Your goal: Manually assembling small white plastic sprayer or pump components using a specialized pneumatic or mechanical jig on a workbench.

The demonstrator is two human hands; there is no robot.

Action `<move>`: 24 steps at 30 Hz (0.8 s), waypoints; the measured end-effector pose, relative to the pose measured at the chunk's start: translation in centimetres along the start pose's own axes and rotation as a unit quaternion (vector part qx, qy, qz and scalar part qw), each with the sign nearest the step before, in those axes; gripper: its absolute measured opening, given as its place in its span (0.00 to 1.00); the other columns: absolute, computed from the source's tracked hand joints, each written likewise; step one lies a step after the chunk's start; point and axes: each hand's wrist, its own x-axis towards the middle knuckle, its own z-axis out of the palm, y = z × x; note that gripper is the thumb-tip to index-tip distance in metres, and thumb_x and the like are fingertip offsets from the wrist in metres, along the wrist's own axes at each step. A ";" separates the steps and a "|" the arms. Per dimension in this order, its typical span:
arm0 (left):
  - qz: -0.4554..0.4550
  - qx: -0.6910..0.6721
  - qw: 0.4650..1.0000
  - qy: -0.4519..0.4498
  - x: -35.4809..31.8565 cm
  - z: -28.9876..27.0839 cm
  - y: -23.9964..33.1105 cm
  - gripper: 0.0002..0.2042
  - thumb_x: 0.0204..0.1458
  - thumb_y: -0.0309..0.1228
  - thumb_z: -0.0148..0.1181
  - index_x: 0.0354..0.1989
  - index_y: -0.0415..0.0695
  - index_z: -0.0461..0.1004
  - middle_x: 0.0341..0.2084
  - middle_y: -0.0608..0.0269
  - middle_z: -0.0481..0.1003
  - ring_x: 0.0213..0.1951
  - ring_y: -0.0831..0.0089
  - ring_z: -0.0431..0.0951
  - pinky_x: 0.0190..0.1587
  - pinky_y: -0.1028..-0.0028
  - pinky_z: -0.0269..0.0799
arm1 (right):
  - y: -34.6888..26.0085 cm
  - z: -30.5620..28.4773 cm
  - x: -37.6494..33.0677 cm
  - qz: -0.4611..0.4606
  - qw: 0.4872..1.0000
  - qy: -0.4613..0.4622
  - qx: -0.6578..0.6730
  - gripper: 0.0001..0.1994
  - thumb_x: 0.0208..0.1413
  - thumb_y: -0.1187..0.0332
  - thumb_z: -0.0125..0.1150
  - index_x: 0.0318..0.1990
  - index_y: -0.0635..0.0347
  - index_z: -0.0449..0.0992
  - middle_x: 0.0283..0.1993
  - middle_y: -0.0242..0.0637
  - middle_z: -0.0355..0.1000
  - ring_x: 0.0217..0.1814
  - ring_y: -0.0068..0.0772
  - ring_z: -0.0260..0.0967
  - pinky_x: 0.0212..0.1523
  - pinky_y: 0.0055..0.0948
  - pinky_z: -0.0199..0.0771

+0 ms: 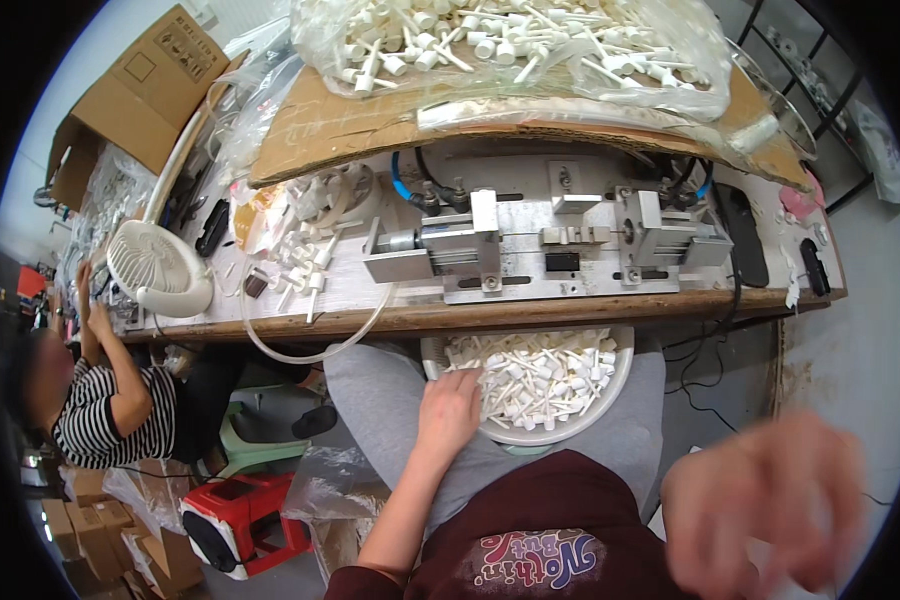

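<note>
My left hand (pixel 450 412) rests at the left rim of a round white basin (pixel 556 438) on my lap. Its fingers are curled down together beside the parts; the fingertips are hidden, and I cannot make out what they hold. Inside the basin lies a heap of small white plastic parts (pixel 545 380) with thin stems and thicker round heads. My right hand (pixel 770 505) is raised at the lower right, apart from the basin and close to the view. Motion smears its fingers, so their pose and anything in them are unclear.
Beyond the basin, a metal clamping fixture (pixel 560 262) stands on the workbench (pixel 420 318). More white parts (pixel 490 40) lie in plastic above a cardboard sheet (pixel 340 125). Left are a white fan (pixel 160 268), a tube (pixel 300 357) and a seated person (pixel 120 400). Cables (pixel 705 375) hang right.
</note>
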 end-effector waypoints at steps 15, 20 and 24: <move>0.110 -0.055 0.992 0.025 -0.4 0.6 1.3 0.23 0.53 0.25 0.57 0.61 0.46 0.70 0.34 0.61 0.76 0.37 0.64 0.77 0.42 0.65 0.69 | 3.9 -0.7 0.5 0.102 0.967 -0.167 0.162 0.07 0.61 0.72 0.56 0.31 0.53 0.78 0.34 0.33 0.71 0.24 0.28 0.68 0.24 0.24 0.63; 0.156 -0.062 0.986 0.010 -0.1 -0.1 2.8 0.24 0.54 0.24 0.56 0.63 0.46 0.68 0.33 0.62 0.76 0.35 0.64 0.76 0.41 0.66 0.69 | 7.2 -2.6 -4.7 0.268 0.957 0.018 -0.106 0.06 0.61 0.71 0.55 0.33 0.55 0.78 0.35 0.34 0.71 0.26 0.29 0.68 0.26 0.25 0.64; 0.161 -0.186 0.965 0.090 1.3 -4.7 6.2 0.22 0.55 0.24 0.59 0.60 0.45 0.72 0.32 0.62 0.76 0.33 0.63 0.76 0.39 0.68 0.72 | 8.7 -3.8 -8.8 0.366 0.896 0.118 -0.222 0.06 0.61 0.70 0.55 0.34 0.56 0.77 0.36 0.35 0.71 0.28 0.30 0.68 0.27 0.26 0.65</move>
